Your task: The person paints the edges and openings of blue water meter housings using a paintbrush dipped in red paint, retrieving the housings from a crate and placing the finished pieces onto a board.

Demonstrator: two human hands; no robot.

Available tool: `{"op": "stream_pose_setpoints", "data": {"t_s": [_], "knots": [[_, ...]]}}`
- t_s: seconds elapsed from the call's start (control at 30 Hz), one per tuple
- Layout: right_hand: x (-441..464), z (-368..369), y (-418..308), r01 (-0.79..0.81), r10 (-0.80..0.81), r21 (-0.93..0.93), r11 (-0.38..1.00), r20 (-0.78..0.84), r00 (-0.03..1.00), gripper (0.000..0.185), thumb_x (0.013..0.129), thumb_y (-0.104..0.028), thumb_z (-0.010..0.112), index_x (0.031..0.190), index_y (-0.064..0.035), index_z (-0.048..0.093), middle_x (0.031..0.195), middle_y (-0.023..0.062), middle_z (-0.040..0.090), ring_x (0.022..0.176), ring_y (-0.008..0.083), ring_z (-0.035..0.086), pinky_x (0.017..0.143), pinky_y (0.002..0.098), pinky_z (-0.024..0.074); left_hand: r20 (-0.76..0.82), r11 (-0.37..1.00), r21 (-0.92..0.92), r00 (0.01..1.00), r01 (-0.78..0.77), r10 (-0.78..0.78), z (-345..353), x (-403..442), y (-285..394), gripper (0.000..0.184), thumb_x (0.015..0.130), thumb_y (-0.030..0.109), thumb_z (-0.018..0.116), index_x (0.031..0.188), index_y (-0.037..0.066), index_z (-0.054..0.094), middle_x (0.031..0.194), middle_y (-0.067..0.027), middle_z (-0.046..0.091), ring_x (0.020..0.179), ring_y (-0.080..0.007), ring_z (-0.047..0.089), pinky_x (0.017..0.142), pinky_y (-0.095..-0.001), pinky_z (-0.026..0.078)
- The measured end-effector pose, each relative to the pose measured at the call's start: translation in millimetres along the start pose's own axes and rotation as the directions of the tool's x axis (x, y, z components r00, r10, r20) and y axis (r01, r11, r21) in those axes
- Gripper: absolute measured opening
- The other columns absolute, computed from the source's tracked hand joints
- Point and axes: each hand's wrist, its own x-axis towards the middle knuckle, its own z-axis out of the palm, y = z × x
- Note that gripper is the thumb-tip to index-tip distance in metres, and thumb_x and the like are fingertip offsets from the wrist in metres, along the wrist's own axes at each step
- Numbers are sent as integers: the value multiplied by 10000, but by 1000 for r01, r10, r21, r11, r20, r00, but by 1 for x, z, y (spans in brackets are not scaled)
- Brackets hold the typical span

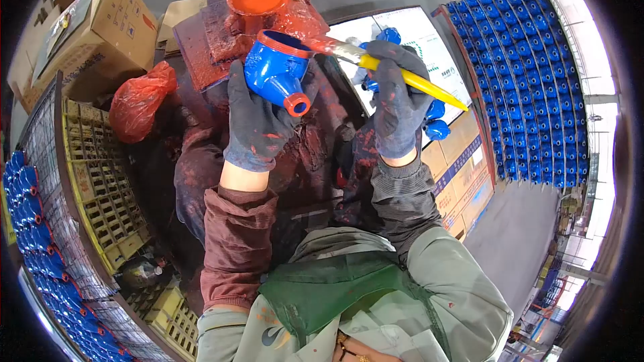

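Head view: left hand [257,123] is clamped on the blue fitting [272,72] at 11 o'clock. Right hand [397,94], at 1 o'clock, is closed around a yellow-handled brush [429,85], bristles near the fitting's wide rim. Red paint pot [256,0] stands beyond.

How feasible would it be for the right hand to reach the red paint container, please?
Probably yes: the right hand holds a brush nearby, and the red paint container looks open on top.

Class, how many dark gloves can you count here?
2: one on the left hand, holding the blue part; one on the right hand, gripping the yellow-handled brush.
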Motion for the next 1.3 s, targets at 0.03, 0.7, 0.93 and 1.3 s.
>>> {"op": "stream_pose_setpoints", "data": {"t_s": [0.03,0.7,0.93,1.3], "knots": [[1,-1,0,-3,3,-4,1000,-6,1000,192,905,-87,567,1061,2,634,1021,109,646,813,145,579,739,271,474,-3,1000,0,1000,7,-7,-2,0,-1,691,932,571,474,1414,93,342,1380,-202,457,1194,-407,525,940,-577,499],[6,-25,40,35,10,-294,955,148,989,147,832,-21,620,968,-9,673,967,102,654,866,175,579,757,294,474,-108,997,-72,994,14,-22,-6,2,-2,649,936,534,502,1385,85,368,1346,-187,494,1156,-405,547,956,-594,485],[8,-13,28,32,-31,-38,999,36,999,198,800,-41,648,991,2,679,937,92,663,808,174,558,720,298,455,-128,999,11,991,-33,34,-6,7,-5,654,922,561,507,1368,95,396,1335,-168,507,1142,-365,565,939,-575,505],[20,2,20,392,-311,-417,820,250,917,139,757,19,673,891,-17,685,860,101,693,750,203,610,654,310,484,-8,963,151,974,-221,225,5,10,-6,618,951,511,490,1391,90,387,1314,-147,534,1137,-312,582,909,-449,535]]}}
